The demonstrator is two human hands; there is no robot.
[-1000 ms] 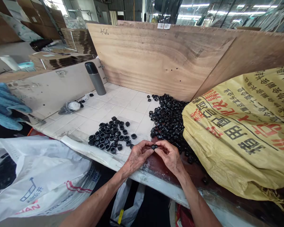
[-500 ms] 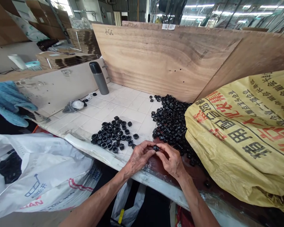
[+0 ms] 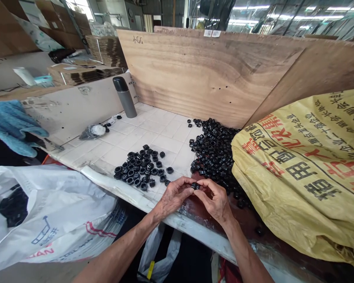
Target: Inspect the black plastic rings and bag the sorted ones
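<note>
Between the fingertips of both hands is one small black plastic nut-like part (image 3: pixel 195 186). My left hand (image 3: pixel 177 193) pinches it from the left, and my right hand (image 3: pixel 214 199) pinches it from the right, above the table's front edge. A loose group of black ring-shaped parts (image 3: pixel 138 169) lies on the pale tabletop to the left of my hands. Behind and to the right of them spreads a larger heap of similar black parts (image 3: pixel 214 147), reaching up against the yellow sack.
The yellow woven sack (image 3: pixel 286 157) fills the right side. A grey flask (image 3: pixel 126 100) stands by the wooden back board (image 3: pixel 200 74). Near it lies a small plastic bag (image 3: pixel 93 131). A white sack (image 3: pixel 65 232) hangs at front left, below a blue cloth (image 3: pixel 13 124).
The part between my fingertips has turned slightly, and the fingers have shifted a little. The whole view has moved very slightly; the piles look the same.
</note>
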